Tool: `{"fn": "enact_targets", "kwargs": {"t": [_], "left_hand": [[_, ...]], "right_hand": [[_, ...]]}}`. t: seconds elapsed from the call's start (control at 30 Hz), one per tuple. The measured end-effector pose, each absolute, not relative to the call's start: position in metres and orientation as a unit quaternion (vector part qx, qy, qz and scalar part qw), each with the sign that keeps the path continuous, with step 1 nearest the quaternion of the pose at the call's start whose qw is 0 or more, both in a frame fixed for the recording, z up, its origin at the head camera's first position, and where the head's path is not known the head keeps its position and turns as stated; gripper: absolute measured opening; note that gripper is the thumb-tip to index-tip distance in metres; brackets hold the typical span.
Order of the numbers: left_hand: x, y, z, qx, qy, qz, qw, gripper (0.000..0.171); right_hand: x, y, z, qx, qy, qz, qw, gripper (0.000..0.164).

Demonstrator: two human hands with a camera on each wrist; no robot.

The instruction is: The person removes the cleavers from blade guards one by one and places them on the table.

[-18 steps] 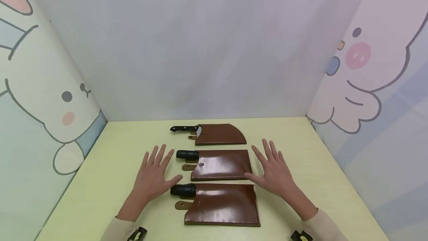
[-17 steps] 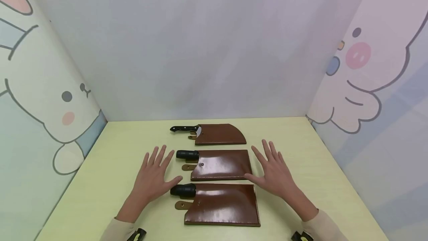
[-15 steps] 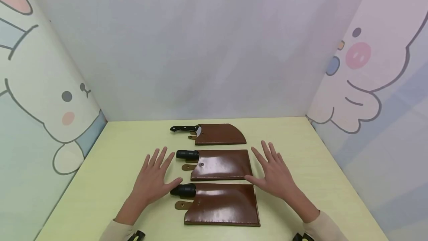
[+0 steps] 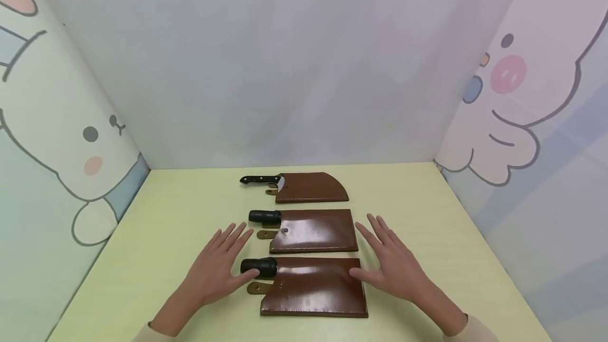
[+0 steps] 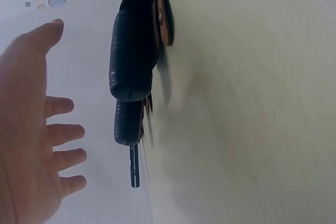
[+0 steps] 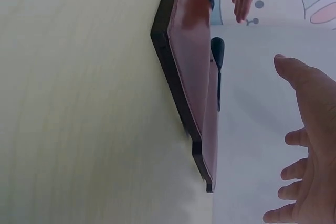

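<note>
Three in a row, nothing being gripped

So the bare left hand (image 4: 214, 271) is hovering near the chunky black handle (image 4: 268, 266) poking from the nearest glossy brown leather sheath (image 4: 315, 289). The bare right hand (image 4: 394, 265) is hovering by its opposite end. Both are keeping fingers loosely spread, holding nothing. A second rectangular brown sheath (image 4: 315, 230) and a curved-end brown sheath (image 4: 311, 188) are lying behind on the pale yellow table (image 4: 142, 215).

A pale yellow desk (image 4: 418, 205) meets a plain grey wall (image 4: 266, 67) along its back edge. Beyond its left edge, a side wall (image 4: 28, 226) bears a white rabbit (image 4: 57, 141) with a grey eye; beyond its right edge, another side wall (image 4: 560, 199) shows a pale, pink-snouted animal (image 4: 537, 88).
</note>
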State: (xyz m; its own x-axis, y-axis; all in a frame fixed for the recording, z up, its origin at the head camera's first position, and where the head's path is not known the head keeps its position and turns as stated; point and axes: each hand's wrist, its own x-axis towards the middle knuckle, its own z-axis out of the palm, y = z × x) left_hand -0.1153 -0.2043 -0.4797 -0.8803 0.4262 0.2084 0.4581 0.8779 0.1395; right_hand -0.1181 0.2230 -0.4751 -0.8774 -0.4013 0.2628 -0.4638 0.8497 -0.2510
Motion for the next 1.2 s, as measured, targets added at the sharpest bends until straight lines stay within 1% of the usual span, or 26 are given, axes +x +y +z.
{"fn": "enact_targets", "kwargs": {"t": [0.23, 0.37, 0.57, 0.67, 0.83, 1.0, 1.2], "left_hand": [[-0.107, -0.208, -0.486, -0.228, -0.963, -0.122, 0.076, 0.083], [-0.108, -0.208, -0.490, -0.230, -0.961, -0.136, 0.062, 0.079], [-0.115, -0.204, -0.494, -0.240, -0.955, -0.174, 0.026, 0.074], [-0.117, -0.201, -0.497, -0.245, -0.952, -0.183, 0.016, 0.074], [-0.118, -0.197, -0.501, -0.254, -0.949, -0.187, 0.009, 0.076], [-0.118, -0.194, -0.504, -0.260, -0.948, -0.185, -0.003, 0.075], [-0.118, -0.193, -0.509, -0.266, -0.946, -0.184, 0.004, 0.071]], "right_hand": [[-0.102, 0.223, -0.484, 0.237, -0.952, 0.166, 0.104, 0.100], [-0.096, 0.221, -0.492, 0.241, -0.951, 0.173, 0.086, 0.102], [-0.092, 0.214, -0.502, 0.272, -0.945, 0.171, 0.061, 0.104], [-0.090, 0.210, -0.506, 0.281, -0.944, 0.162, 0.055, 0.106], [-0.089, 0.205, -0.510, 0.282, -0.946, 0.154, 0.043, 0.111], [-0.089, 0.203, -0.515, 0.286, -0.947, 0.144, 0.026, 0.120], [-0.088, 0.203, -0.520, 0.300, -0.945, 0.125, 0.029, 0.127]]}}
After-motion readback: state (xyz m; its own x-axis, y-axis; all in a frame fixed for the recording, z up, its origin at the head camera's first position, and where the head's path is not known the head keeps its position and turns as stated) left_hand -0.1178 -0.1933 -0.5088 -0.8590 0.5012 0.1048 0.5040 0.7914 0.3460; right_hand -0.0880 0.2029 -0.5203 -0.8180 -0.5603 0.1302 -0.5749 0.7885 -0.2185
